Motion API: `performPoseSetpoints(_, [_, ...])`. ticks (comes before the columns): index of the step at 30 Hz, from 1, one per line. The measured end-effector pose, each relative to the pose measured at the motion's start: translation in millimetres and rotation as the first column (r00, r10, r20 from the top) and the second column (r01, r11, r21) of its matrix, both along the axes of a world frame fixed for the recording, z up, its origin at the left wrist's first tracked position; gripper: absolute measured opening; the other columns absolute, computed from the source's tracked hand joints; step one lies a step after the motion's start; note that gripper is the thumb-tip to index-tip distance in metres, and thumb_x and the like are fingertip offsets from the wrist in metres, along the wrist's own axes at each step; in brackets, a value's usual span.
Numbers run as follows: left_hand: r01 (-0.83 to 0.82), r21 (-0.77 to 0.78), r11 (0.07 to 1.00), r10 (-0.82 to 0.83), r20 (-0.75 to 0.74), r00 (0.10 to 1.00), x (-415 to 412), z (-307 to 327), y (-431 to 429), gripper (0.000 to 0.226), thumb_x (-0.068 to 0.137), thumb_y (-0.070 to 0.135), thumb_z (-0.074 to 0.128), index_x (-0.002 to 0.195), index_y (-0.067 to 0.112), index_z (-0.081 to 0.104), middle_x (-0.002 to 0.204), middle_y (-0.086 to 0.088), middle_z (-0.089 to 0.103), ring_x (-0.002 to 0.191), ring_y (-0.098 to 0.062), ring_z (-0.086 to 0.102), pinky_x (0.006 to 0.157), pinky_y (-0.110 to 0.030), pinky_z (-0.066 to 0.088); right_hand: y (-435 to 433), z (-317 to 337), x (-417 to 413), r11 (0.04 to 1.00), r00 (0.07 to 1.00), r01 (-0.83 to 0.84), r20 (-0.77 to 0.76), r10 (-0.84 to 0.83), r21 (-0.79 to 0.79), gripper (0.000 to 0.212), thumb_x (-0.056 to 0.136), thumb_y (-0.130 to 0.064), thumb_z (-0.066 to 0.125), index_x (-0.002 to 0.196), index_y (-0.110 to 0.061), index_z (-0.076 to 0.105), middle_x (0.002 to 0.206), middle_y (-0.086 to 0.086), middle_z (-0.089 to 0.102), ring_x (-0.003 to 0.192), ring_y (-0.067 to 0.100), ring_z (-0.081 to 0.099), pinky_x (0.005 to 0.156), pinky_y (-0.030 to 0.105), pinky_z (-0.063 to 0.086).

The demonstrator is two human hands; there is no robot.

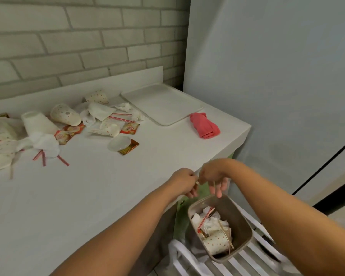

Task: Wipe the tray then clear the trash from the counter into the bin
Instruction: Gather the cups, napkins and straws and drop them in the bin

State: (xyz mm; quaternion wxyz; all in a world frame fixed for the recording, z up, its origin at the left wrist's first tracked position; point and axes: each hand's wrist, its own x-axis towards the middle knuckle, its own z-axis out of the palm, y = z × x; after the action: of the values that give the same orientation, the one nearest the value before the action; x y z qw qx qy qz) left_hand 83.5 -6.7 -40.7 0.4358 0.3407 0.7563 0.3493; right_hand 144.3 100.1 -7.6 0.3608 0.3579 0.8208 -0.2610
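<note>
White counter (108,196) is seen against a brick wall (68,36). White tray (161,104) lies flat at the counter's far right corner, with nothing seen on it. Trash is scattered across the left and middle of the counter, well apart from the hands. Brown bin (240,216) is set below the counter's front right corner, on a white slatted rack (189,257). The bin is partly filled: a dotted cup (215,242), crumpled tissue (213,224) and a red-striped straw (205,217) are seen inside.

Tipped dotted paper cups (65,114) are noted in the pile, with crumpled napkins (46,143) among them. Pink cloth (204,125) is bunched just beside the tray's near edge, on the counter.

Both hands are held together past the counter's front right corner, above the bin. Left hand (184,182) is seen with fingers curled; a small pale piece shows at its fingertips, but a grip cannot be confirmed. Right hand (213,176) is seen with fingers hanging down over the bin's rim; a thin pale stick (214,187) lies along them, held or released cannot be told.

White plastic lid (119,143) rests partly on an orange sachet (128,148). Loose striped straws (42,156) lie near the napkins.
</note>
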Motion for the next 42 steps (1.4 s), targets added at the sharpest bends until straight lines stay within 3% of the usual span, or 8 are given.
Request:
performPoseSetpoints(6, [-0.209, 0.147, 0.967, 0.229, -0.14, 0.963, -59, 36, -47, 0.02, 0.097, 0.016, 0.042, 0.103, 0.011, 0.06, 0.084, -0.001, 0.06, 0.062, -0.011, 0.052, 0.052, -0.018, 0.041, -43, 60, -53, 0.984, 0.976, -0.148, -0.144, 0.162, 0.102, 0.024, 0.097, -0.02, 0.044, 0.112, -0.004, 0.054, 0.069, 0.008, 0.06, 0.05, 0.015, 0.047, 0.046, 0.021, 0.031])
performPoseSetpoints(10, [-0.342, 0.183, 0.922, 0.375, -0.195, 0.906, -107, 42, -94, 0.015, 0.095, 0.017, 0.044, 0.095, 0.012, 0.057, 0.091, -0.004, 0.058, 0.073, -0.015, 0.05, 0.066, -0.023, 0.043, -84, 62, -98, 0.958, 0.921, -0.214, -0.286, 0.263, 0.193, 0.017, 0.095, -0.022, 0.046, 0.098, -0.009, 0.056, 0.067, 0.002, 0.059, 0.051, 0.014, 0.045, 0.049, 0.021, 0.033])
performPoseSetpoints(14, [-0.449, 0.187, 0.874, 0.484, -0.24, 0.842, -152, 40, -143, 0.015, 0.092, 0.014, 0.044, 0.093, 0.008, 0.058, 0.095, -0.005, 0.059, 0.083, -0.019, 0.051, 0.074, -0.028, 0.044, -124, 51, -142, 0.94, 0.88, -0.266, -0.344, 0.327, 0.213, 0.015, 0.092, -0.022, 0.047, 0.096, -0.011, 0.056, 0.067, -0.002, 0.058, 0.052, 0.01, 0.048, 0.05, 0.02, 0.036])
performPoseSetpoints(22, [-0.582, 0.193, 0.79, 0.612, -0.318, 0.724, -233, 36, -243, 0.014, 0.093, 0.015, 0.043, 0.096, 0.014, 0.057, 0.093, -0.001, 0.055, 0.071, -0.012, 0.047, 0.052, -0.019, 0.033, -202, 48, -225, 0.905, 0.825, -0.38, -0.372, 0.426, 0.192, 0.027, 0.093, -0.022, 0.048, 0.109, -0.003, 0.061, 0.081, 0.004, 0.06, 0.055, 0.011, 0.048, 0.05, 0.019, 0.036])
performPoseSetpoints(27, [-0.69, 0.208, 0.694, 0.714, -0.327, 0.619, -284, 38, -312, 0.009, 0.091, 0.01, 0.046, 0.09, 0.011, 0.055, 0.093, -0.003, 0.054, 0.082, -0.017, 0.049, 0.055, -0.018, 0.035, -258, 44, -280, 0.866, 0.767, -0.455, -0.402, 0.5, 0.209, 0.013, 0.092, -0.019, 0.048, 0.094, -0.011, 0.057, 0.079, 0.004, 0.059, 0.052, 0.011, 0.047, 0.047, 0.018, 0.036])
performPoseSetpoints(33, [-0.798, 0.227, 0.558, 0.809, -0.36, 0.464, -346, 36, -382, 0.005, 0.091, 0.011, 0.049, 0.09, 0.011, 0.055, 0.115, -0.01, 0.058, 0.094, -0.024, 0.054, 0.065, -0.023, 0.041, -312, 38, -332, 0.826, 0.711, -0.489, -0.421, 0.563, 0.279, 0.03, 0.094, -0.021, 0.048, 0.109, -0.001, 0.063, 0.087, 0.009, 0.059, 0.056, 0.014, 0.047, 0.051, 0.019, 0.037])
performPoseSetpoints(38, [-0.827, 0.269, 0.494, 0.853, -0.337, 0.399, -387, 33, -412, 0.015, 0.088, 0.004, 0.049, 0.075, 0.012, 0.051, 0.082, -0.001, 0.052, 0.085, -0.019, 0.048, 0.063, -0.025, 0.038, -329, 32, -370, 0.807, 0.662, -0.467, -0.462, 0.59, 0.361, 0.021, 0.09, -0.02, 0.052, 0.094, -0.004, 0.065, 0.111, 0.007, 0.065, 0.097, 0.022, 0.061, 0.075, 0.029, 0.048])
performPoseSetpoints(42, [-0.84, 0.261, 0.476, 0.86, -0.336, 0.383, -414, 28, -421, 0.03, 0.088, 0.001, 0.043, 0.062, 0.015, 0.043, 0.067, 0.001, 0.043, 0.07, -0.017, 0.043, 0.053, -0.021, 0.033, -332, 31, -406, 0.81, 0.654, -0.435, -0.48, 0.585, 0.394, 0.011, 0.091, -0.018, 0.051, 0.086, -0.01, 0.058, 0.107, 0.008, 0.064, 0.092, 0.022, 0.058, 0.075, 0.03, 0.046])
